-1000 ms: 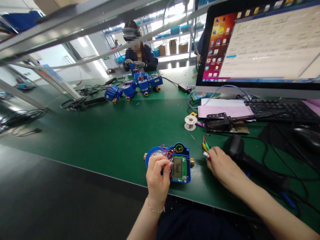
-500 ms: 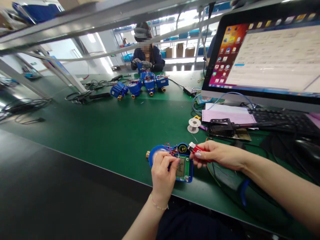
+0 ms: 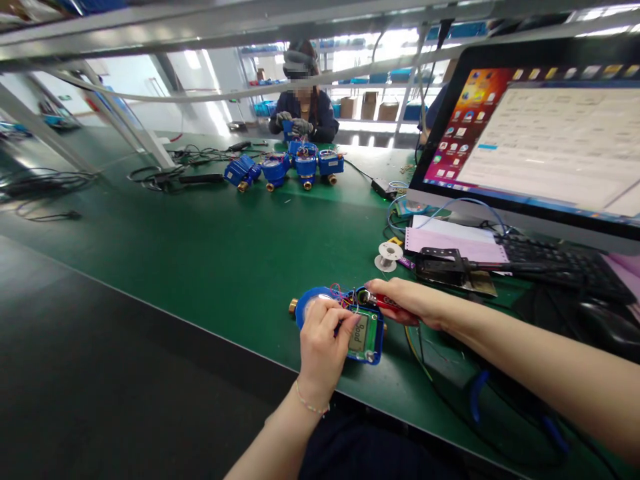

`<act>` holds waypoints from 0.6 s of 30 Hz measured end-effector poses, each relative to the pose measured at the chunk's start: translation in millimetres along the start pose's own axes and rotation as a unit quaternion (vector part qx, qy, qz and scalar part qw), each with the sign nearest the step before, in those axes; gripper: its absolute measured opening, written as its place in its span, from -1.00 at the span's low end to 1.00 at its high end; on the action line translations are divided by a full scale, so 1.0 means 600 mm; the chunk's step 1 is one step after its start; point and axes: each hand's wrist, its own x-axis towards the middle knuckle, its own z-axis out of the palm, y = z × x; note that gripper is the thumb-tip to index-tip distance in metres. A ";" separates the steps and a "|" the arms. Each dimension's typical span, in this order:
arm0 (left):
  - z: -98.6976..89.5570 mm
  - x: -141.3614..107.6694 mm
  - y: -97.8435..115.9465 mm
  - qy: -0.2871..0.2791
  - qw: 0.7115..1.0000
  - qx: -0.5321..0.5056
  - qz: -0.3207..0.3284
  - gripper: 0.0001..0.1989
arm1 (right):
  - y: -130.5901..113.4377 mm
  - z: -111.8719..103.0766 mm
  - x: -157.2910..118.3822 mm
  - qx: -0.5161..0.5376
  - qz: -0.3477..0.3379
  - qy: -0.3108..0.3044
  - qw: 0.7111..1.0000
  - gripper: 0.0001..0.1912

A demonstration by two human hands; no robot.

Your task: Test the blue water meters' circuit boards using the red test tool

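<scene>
Right hand (image 3: 407, 300) is closed around a red lighter (image 3: 389, 304), its metal end by the round compartment of an open blue meter (image 3: 376, 348) that lies on the green surface (image 3: 200, 267) in front of the person. The left hand (image 3: 320, 340), thumb and forefinger pinched together, grips thin wires (image 3: 356, 309) above the meter, beside its display (image 3: 358, 333). Beyond the lighter stands a wire spool (image 3: 389, 257), near the monitor (image 3: 545, 133)

The small display (image 3: 357, 335) on the blue meter (image 3: 379, 348) appears to read "good", turned sideways. Text on the computer screen (image 3: 545, 150) and markings on the red lighter (image 3: 389, 304) are unreadable.
</scene>
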 end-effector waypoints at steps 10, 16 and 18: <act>0.003 0.000 -0.002 0.012 1.000 -0.020 -0.011 -0.91 | -0.013 -0.001 0.002 -0.074 0.028 -0.005 0.997 -0.48; 0.004 -0.002 -0.003 0.011 0.999 -0.029 -0.021 -0.92 | -0.027 -0.001 -0.004 -0.097 0.057 -0.001 0.994 -0.49; 0.005 -0.002 -0.003 0.011 0.999 -0.029 -0.021 -0.92 | -0.029 -0.001 -0.004 -0.098 0.062 -0.002 0.993 -0.48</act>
